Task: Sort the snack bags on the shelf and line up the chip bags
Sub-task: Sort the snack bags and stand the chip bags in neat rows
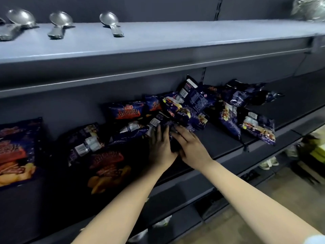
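The dark snack bag (173,143) lies mid-shelf (219,143), pressed between the left hand (161,148) and the right hand (190,148). Each grip is flat, with fingers straight and nothing pinched. The jumbled pile (184,106) leans at 12 o'clock, and the chip bags (109,166) are at 8. With so loose a hold the slick bag could slip, or a nudge could topple the pile.
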Action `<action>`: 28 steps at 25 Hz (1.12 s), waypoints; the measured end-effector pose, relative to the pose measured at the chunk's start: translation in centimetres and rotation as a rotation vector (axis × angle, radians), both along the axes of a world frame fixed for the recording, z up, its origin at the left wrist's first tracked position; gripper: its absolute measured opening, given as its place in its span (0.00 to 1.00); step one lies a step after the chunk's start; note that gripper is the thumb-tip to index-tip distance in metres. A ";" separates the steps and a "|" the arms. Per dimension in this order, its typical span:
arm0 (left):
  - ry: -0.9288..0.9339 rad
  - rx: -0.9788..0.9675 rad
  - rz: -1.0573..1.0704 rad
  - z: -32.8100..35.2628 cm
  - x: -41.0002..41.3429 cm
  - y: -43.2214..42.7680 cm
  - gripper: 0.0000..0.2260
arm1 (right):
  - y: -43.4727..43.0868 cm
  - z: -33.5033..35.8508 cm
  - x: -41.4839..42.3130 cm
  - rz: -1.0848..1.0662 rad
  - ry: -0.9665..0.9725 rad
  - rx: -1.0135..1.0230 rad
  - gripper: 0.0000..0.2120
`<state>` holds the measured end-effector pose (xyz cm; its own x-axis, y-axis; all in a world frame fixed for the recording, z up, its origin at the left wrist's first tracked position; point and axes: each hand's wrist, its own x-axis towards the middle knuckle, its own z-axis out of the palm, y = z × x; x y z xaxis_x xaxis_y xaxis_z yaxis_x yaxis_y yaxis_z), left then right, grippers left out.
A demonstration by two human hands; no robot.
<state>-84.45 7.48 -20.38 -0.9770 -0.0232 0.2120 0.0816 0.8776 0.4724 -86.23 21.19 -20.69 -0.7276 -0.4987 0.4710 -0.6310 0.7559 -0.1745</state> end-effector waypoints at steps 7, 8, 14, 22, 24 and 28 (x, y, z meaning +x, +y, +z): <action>0.012 -0.022 0.134 -1.9 0.4 1.0 0.38 | 0.0 -2.1 0.4 -0.037 -0.156 -0.025 0.32; 0.024 -0.031 0.133 -2.0 0.5 1.0 0.38 | 0.1 -2.3 0.3 -0.036 -0.167 -0.040 0.32; 0.067 -0.043 0.162 -2.5 0.5 1.0 0.37 | 0.1 -2.6 0.2 -0.040 -0.186 -0.076 0.31; 0.056 -0.057 0.197 -2.3 1.4 1.1 0.33 | 0.0 -2.6 0.5 -0.090 -0.168 -0.149 0.36; 0.044 -0.051 0.196 -2.1 1.6 1.1 0.32 | 0.1 -2.5 0.6 -0.113 -0.210 -0.166 0.37; 0.088 -0.008 0.183 -1.5 1.9 1.3 0.29 | 0.1 -2.4 0.7 -0.102 -0.205 -0.193 0.35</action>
